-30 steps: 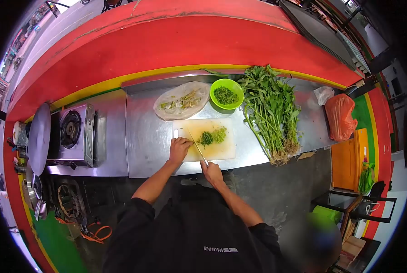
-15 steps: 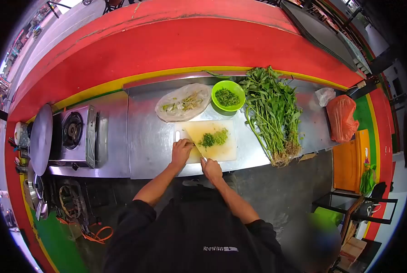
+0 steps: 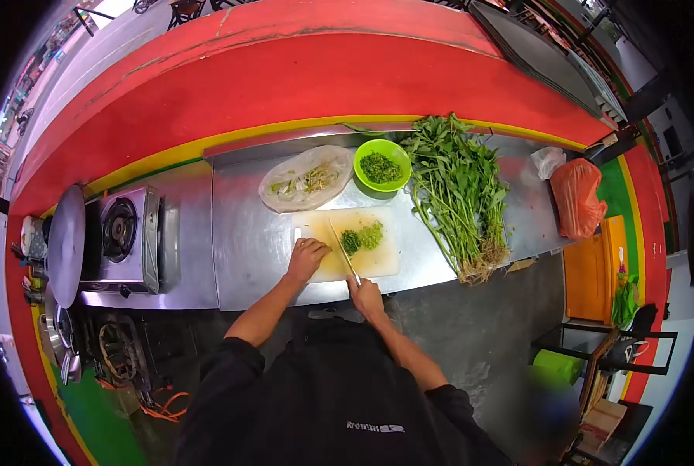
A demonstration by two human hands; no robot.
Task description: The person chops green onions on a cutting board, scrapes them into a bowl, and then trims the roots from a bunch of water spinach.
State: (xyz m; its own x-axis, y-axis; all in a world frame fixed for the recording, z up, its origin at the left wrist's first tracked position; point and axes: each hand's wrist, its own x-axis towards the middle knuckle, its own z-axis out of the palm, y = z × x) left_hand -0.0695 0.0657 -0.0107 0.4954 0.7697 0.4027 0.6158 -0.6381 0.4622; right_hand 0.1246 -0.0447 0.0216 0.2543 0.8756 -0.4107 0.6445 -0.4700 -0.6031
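My right hand [image 3: 366, 295] is wrapped round the handle of a knife [image 3: 342, 247], whose blade slants across the cutting board [image 3: 327, 270]. Against the right side of the blade lies dark chopped green herb [image 3: 350, 242], with a paler chopped pile [image 3: 371, 235] beside it. My left hand [image 3: 308, 256] rests on the left part of the board, its fingers curled and a small gap from the blade. Whatever may be under those fingertips is hidden. Behind the board stands a lime-green bowl [image 3: 400, 185] holding chopped greens.
A plastic bag with trimmings [image 3: 285, 171] lies left of the bowl. Leafy stalks with roots [image 3: 463, 202] cover the counter to the right, then an orange-red bag [image 3: 577, 199]. At left is a gas stove [image 3: 135, 252]. A red wall [image 3: 308, 78] bounds the back.
The knife has swung away from my left fingers, its blade now beside the dark herb pile. My left hand stays on the board. The whole view has shifted slightly.
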